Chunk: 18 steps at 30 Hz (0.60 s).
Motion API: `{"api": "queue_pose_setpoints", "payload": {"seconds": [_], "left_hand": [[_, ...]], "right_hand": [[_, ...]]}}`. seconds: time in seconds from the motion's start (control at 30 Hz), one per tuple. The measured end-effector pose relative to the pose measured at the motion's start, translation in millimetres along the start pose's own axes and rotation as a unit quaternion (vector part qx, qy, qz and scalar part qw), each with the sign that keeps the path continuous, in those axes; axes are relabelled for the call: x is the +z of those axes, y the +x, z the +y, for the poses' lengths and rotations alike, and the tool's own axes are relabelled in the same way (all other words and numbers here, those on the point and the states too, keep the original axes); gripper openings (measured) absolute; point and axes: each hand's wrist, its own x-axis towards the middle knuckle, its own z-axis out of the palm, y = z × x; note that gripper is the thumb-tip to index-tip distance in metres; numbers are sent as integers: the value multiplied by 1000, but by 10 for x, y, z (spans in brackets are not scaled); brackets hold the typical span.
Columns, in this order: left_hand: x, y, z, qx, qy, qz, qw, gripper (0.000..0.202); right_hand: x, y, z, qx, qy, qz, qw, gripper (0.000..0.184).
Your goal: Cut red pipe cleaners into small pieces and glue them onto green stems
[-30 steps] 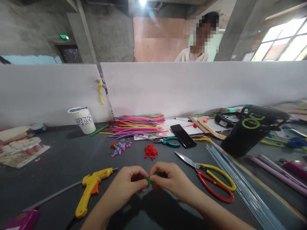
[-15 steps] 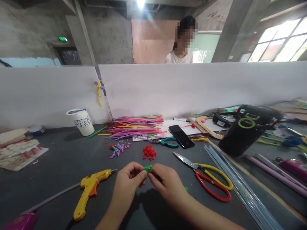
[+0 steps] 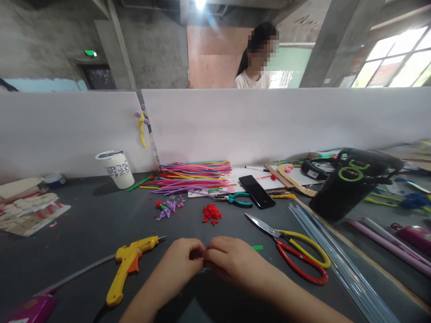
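My left hand (image 3: 183, 262) and my right hand (image 3: 229, 260) meet fingertip to fingertip low over the dark table (image 3: 94, 224), both with fingers curled shut. Whatever they pinch between them is hidden by the fingers. A small green piece (image 3: 257, 247) lies on the table just right of my right hand. A pile of red bits (image 3: 211, 212) sits a little beyond the hands, and purple bits (image 3: 168, 208) lie to its left.
A yellow glue gun (image 3: 129, 264) lies left of the hands, red-and-yellow scissors (image 3: 292, 251) to the right. Farther back are coloured pipe cleaners (image 3: 193, 177), a white cup (image 3: 117, 168), a phone (image 3: 256, 191), teal pliers (image 3: 235, 199), a black bag (image 3: 350, 181). A person stands behind the white divider (image 3: 269, 121).
The green piece that showed between my fingertips is now hidden and my hands have dropped lower and closed together. A green piece now lies on the table by my right hand.
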Motion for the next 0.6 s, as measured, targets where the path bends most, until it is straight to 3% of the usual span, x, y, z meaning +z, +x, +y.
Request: {"api": "queue_pose_setpoints", "payload": {"seconds": [0.07,0.1,0.2,0.27,0.37,0.43,0.47,0.6], "left_hand": [[-42,-28,16,-11,-82,-44,996,13],[-61,-44,26,-14,-122,-62,991,10],[-88,-77,50,-12,-211,-84,974,3],[-68,-76,55,-14,-253,-76,964,6],[8,-41,56,-7,-296,-39,954,11],[69,-10,59,-2,-287,22,958,13],[98,3,62,-2,-266,59,962,13],[179,28,54,5,-122,198,973,12]], "right_hand": [[-34,3,7,81,171,4,982,10],[-46,8,8,132,276,5,952,9],[-45,32,4,247,548,5,799,17],[-13,52,0,265,639,25,722,24],[54,83,-8,275,682,74,674,24],[95,100,-18,299,670,102,671,21],[113,106,-25,312,644,110,690,19],[178,99,-59,311,471,118,817,18]]}}
